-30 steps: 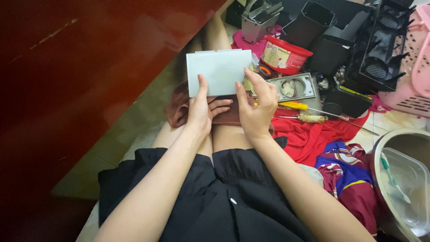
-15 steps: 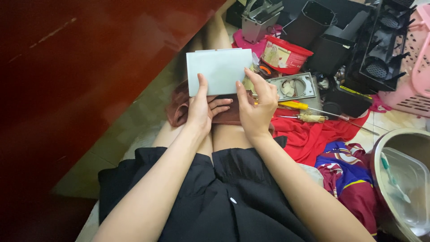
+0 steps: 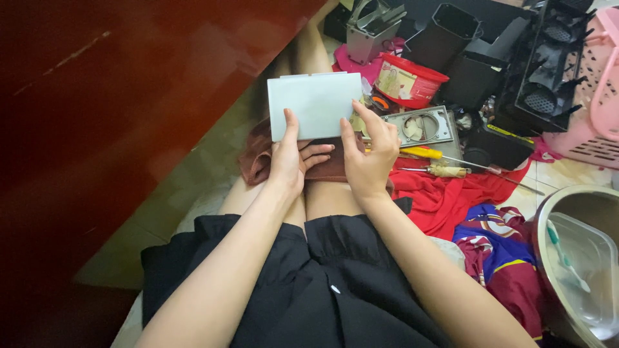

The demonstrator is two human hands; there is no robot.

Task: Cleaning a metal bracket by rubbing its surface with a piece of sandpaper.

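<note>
Both of your hands are on the pale rectangular panel, which you hold up over your knees, above the brown cloth lying across your legs. Your left hand is closed on its lower edge, thumb pressed flat up the front face and fingers curled behind. Your right hand pinches the lower right corner, index finger and thumb on the edge, the other fingers bent in loosely.

It looks to be a thin, stiff sheet of plastic or metal, light enough for two fingers, with a smooth face that could slip; grip it by the edges and corners, as you do now, rather than by the flat.

Just beyond it lie a grey metal plate with a round opening, a yellow-handled screwdriver and a red tub.

Against the pictures from a second and half a second ago, almost nothing differs: the panel sits in the same place and both grips match.
</note>
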